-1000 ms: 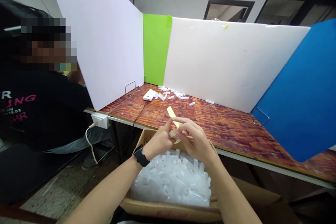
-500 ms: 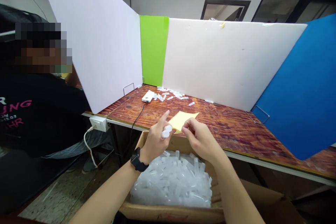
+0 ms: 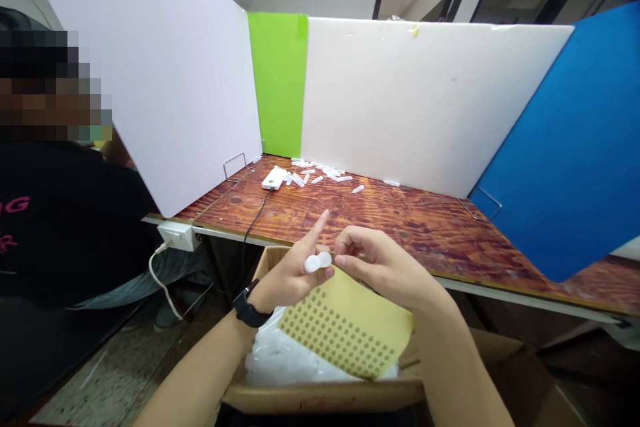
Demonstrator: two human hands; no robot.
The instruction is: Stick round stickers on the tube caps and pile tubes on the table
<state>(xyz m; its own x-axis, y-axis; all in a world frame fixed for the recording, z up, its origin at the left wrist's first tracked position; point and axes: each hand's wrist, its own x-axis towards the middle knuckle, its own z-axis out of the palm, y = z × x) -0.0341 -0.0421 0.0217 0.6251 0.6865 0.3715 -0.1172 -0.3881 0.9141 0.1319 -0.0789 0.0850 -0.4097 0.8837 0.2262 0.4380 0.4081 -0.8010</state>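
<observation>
My left hand point(image 3: 295, 270), a dark watch on its wrist, is closed around a small white plastic tube point(image 3: 313, 263); two round white ends show, and I cannot tell whether they belong to one tube or two. Its index finger points up and away. Close by on the right, my right hand point(image 3: 375, 257) has thumb and index finger pinched beside the tube's end; whatever they hold is too small to make out. Beneath both hands a yellow sticker sheet point(image 3: 345, 330) with rows of small round dark dots slants over the box. Its upper edge is hidden by the hands.
A cardboard box point(image 3: 320, 399) in front of me holds many clear plastic tubes point(image 3: 280, 357). On the wooden table point(image 3: 415, 230) lie several loose tubes point(image 3: 330, 173) and a white device point(image 3: 275, 178) with a black cable. Panels surround the table; a person point(image 3: 55, 213) sits at left.
The yellow sheet has dropped from between my hands to below them, its dotted side now showing over the box. My right hand has moved closer to the tube. The view has shifted slightly.
</observation>
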